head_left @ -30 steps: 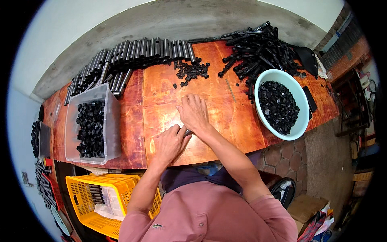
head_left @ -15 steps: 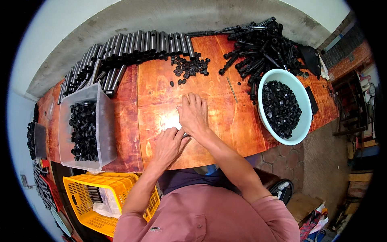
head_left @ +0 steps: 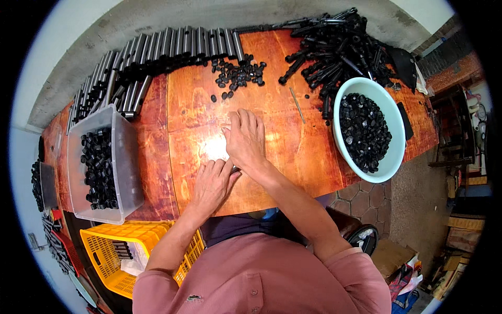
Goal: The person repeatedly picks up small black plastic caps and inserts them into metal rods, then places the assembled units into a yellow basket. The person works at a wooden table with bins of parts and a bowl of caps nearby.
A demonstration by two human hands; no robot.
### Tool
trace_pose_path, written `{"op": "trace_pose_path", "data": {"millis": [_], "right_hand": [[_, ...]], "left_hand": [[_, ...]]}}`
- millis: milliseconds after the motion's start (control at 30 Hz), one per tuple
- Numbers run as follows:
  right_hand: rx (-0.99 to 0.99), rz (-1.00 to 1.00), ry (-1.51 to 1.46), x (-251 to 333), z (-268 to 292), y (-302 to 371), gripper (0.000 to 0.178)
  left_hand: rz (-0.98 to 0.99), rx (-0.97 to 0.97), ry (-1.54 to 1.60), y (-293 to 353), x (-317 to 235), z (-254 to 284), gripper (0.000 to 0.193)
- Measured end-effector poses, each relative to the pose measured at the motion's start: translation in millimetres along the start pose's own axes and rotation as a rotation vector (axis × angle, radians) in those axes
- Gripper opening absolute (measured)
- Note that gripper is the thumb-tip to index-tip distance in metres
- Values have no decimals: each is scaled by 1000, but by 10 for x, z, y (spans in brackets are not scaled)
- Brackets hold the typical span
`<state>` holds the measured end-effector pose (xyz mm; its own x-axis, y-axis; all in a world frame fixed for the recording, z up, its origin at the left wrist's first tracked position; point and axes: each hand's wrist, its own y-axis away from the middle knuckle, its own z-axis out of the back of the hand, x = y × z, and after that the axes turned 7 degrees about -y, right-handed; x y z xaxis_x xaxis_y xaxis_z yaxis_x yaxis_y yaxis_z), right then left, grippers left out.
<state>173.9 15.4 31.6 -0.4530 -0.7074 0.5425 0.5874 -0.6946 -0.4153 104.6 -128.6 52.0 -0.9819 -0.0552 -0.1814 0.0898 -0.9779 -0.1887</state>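
Near edge: the surface (head_left: 298, 162) ends just before the person's waist.
Room: bare wood stretches from the hands to the loose black pieces (head_left: 238, 73) and the blue bowl (head_left: 397, 137).
Metal piece (head_left: 235, 168): mostly hidden, between the left thumb and right wrist.
Left hand (head_left: 213, 180): palm down, fingers together; grip cannot be told.
Right hand (head_left: 244, 138): palm down, farther out; grip hidden.
Clear bin (head_left: 129, 167): black caps.
Blue bowl: black pieces.
Yellow crate (head_left: 149, 232): dark rods (head_left: 122, 250).
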Motion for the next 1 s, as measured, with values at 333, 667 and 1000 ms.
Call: {"op": "trace_pose_path", "data": {"millis": [333,667,1000], "right_hand": [[136,-18,8,-17,6,-59,45],[177,-58,13,22,59,-78,44],[63,18,67,-36,-22,-74,50]], "left_hand": [[89,35,-14,-4,-22,16,48],[-26,72,-95,-196,78,44,68],[-57,209,-63,-267,140,7,63]]}}
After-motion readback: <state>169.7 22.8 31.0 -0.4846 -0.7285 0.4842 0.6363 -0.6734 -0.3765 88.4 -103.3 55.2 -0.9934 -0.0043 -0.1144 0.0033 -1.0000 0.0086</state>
